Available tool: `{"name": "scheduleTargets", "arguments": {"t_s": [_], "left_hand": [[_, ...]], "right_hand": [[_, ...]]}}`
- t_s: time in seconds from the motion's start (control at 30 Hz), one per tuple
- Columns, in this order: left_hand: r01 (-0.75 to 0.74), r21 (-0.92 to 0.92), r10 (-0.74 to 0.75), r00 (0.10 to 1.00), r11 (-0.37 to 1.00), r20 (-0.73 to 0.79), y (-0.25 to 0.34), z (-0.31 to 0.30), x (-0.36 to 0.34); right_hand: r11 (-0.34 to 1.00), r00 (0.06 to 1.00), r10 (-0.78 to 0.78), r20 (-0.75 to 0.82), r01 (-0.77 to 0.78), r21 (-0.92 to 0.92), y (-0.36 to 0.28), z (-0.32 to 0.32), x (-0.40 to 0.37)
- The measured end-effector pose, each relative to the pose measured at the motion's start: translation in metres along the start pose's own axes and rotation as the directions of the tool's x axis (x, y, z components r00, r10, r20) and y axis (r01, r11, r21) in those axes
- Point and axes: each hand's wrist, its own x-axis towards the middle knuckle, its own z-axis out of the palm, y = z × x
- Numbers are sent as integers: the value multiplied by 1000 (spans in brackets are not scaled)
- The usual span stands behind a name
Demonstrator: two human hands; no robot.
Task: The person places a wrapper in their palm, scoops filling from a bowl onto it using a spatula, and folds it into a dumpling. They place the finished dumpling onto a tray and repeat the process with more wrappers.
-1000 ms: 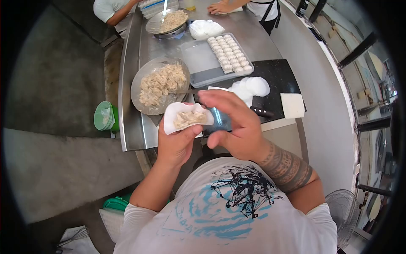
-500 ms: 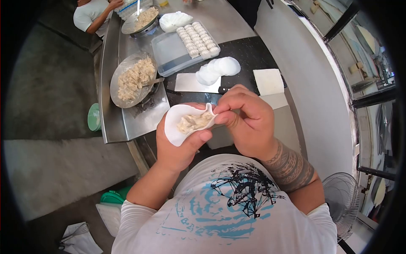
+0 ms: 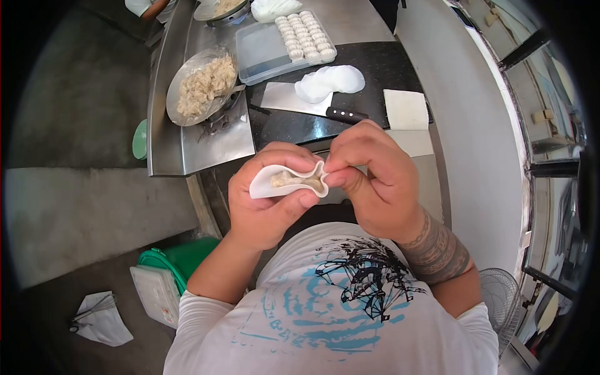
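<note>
A white round wrapper (image 3: 265, 183) with pale filling inside is curled into an open boat shape. My left hand (image 3: 265, 200) holds it from beneath and both sides, with the thumb on the near edge. The fingertips of my right hand (image 3: 375, 181) pinch its right edge, where small folds show. Beyond my hands, a stack of white wrappers (image 3: 331, 82) lies partly on a white board (image 3: 281, 97). Beside them is a knife with a black handle (image 3: 347, 115). A bowl of filling (image 3: 203, 87) with a utensil in it stands to the left.
A clear plastic tray (image 3: 256, 56) holds rows of pleated dumplings (image 3: 306, 37). A folded cloth (image 3: 406, 110) lies at the right. Another bowl and a white bag (image 3: 275, 9) stand at the back, near another person's arm (image 3: 154, 9). A green bin (image 3: 194, 253) and a fan (image 3: 498, 297) are below.
The wrapper, flatter and wider before, is now folded up around the filling, with my left fingers closed in over its far side. The view has shifted, so the table appears higher.
</note>
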Motion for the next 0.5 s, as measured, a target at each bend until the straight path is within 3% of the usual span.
{"name": "scheduleTargets", "arguments": {"t_s": [0.1,0.17,0.27,0.4,0.5], "left_hand": [[16,100,-17,1000,995,4,11,-1,0],[-36,143,35,999,989,10,9,-5,1],[-74,-167,34,973,983,-229,1,11,-2],[54,-190,-85,984,980,-159,13,-14,-9],[79,-112,-90,990,991,-106,24,-34,-9]], "right_hand": [[987,993,112,-34,-107,121,-9,7,4],[994,997,69,45,-72,77,-2,5,6],[999,994,27,103,-29,19,2,12,11],[996,992,-35,117,44,-75,-2,26,19],[999,999,30,21,-30,15,-9,49,29]]}}
